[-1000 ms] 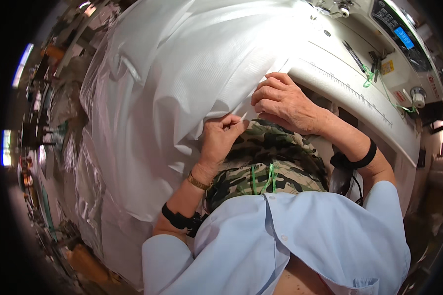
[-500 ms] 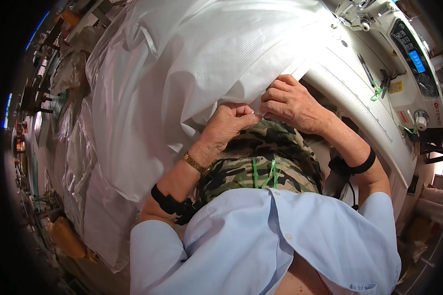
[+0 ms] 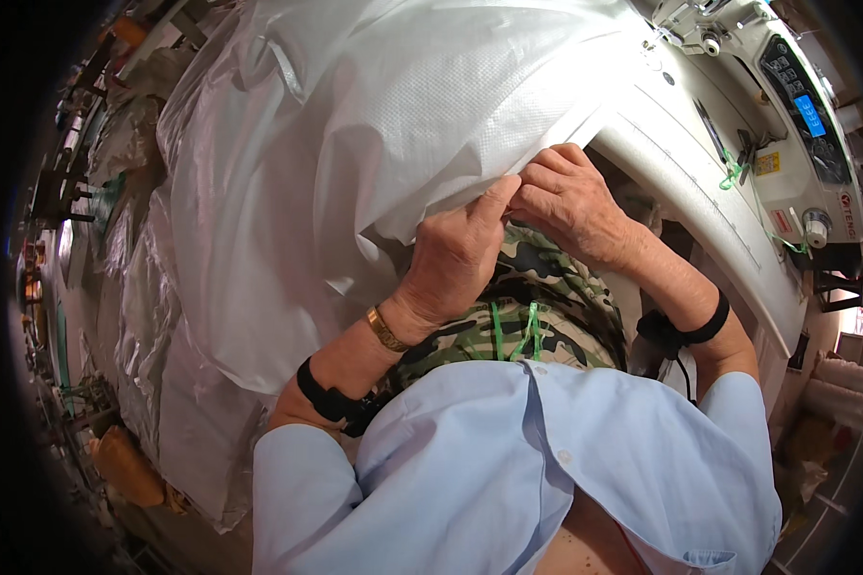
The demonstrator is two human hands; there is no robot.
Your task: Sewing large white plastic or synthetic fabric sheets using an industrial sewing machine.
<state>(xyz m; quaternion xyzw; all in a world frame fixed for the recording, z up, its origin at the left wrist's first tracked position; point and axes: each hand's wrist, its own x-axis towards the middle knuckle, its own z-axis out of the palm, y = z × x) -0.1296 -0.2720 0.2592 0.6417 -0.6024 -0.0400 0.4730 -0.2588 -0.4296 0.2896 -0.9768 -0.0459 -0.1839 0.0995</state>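
A large sheet of white woven plastic fabric point(image 3: 384, 125) spreads from the sewing table down toward my lap. My left hand point(image 3: 460, 251) is closed on its near edge, index finger stretched along the fold, with the other fingers curled out of sight. Right beside it, my right hand point(image 3: 571, 204) pinches the same edge, fingers bent and thumb hidden. The two hands touch or nearly touch at the fingertips. To the right stands a white sewing machine point(image 3: 786, 115) with a lit blue display, its needle area close to the sheet's far right corner.
The pale curved table edge point(image 3: 710, 230) runs past my right forearm. Tweezers point(image 3: 710, 129) and green thread point(image 3: 734, 171) lie by the machine. Crumpled clear plastic point(image 3: 144, 287) hangs at the left. White rolls point(image 3: 839, 388) sit at the lower right.
My left hand has turned over and moved up and right along the fabric edge, its index finger now reaching my right hand. The right hand has barely moved.
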